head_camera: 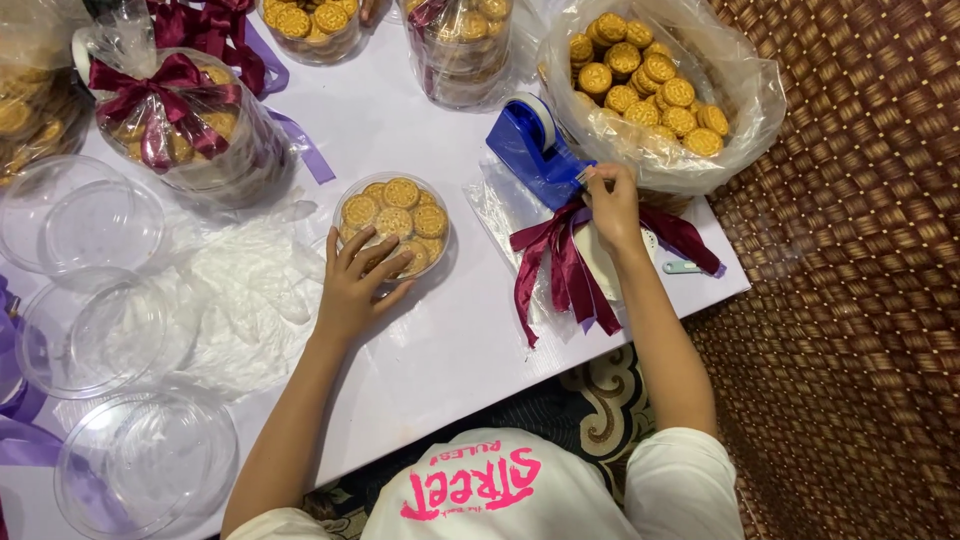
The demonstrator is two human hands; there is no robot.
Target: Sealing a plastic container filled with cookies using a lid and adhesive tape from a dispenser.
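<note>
Left hand (355,285) lay flat, fingers spread, on top of the round clear tub of cookies (394,222), pinning it to the tabletop (450,340), probably so it wouldn't slide. No grip around it, just pressure from above.

Right hand (612,205) was pinched narrow at the cutter end of the blue tape dispenser (535,145); looked like it held a tape end, but the strip itself was too small to make out. Dispenser sat just ahead of that hand, within easy reach.

Dark red ribbons (565,270) lay under and just behind the right hand, trailing toward the tabletop edge, staged beside the dispenser.

Big clear bag of loose cookies (655,85) sat beyond the right hand, mouth open.

Far side of the left hand: wrapped tub with a red bow (180,125). Outboard of the left hand: empty clear lids (85,215) and crumpled plastic gloves (250,290), parked out of the way.
</note>
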